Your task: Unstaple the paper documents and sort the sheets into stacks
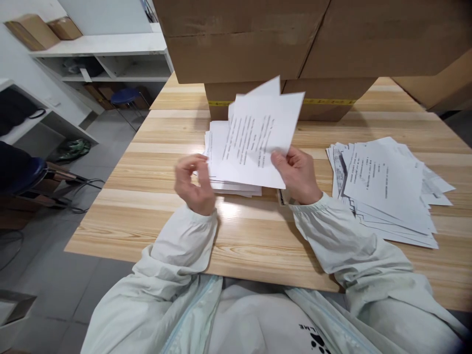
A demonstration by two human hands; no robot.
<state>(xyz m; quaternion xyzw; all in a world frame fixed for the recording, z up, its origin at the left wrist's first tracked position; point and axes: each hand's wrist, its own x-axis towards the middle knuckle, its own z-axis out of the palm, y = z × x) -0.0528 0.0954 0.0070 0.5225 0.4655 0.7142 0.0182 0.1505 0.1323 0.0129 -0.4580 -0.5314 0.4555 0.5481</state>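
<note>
My right hand (299, 174) holds several loosely fanned printed paper sheets (254, 137) by their lower right edge, thumb on top. They are raised and tilted over the table. At the sheets' left edge is my left hand (195, 183), its thumb and forefinger curled together in a pinch. Whether a sheet corner is between those fingertips I cannot tell. Below the held sheets lies a paper stack (236, 189), partly covered by them. Right of my right hand, a larger, uneven pile of printed papers (387, 187) rests on the table.
Large cardboard boxes (250, 44) stand at the back of the wooden table (147, 216). A small dark-edged item (281, 197) lies partly under my right wrist. To the left are white shelves (103, 45), a blue stool (125, 96) and cables (79, 209) on the floor.
</note>
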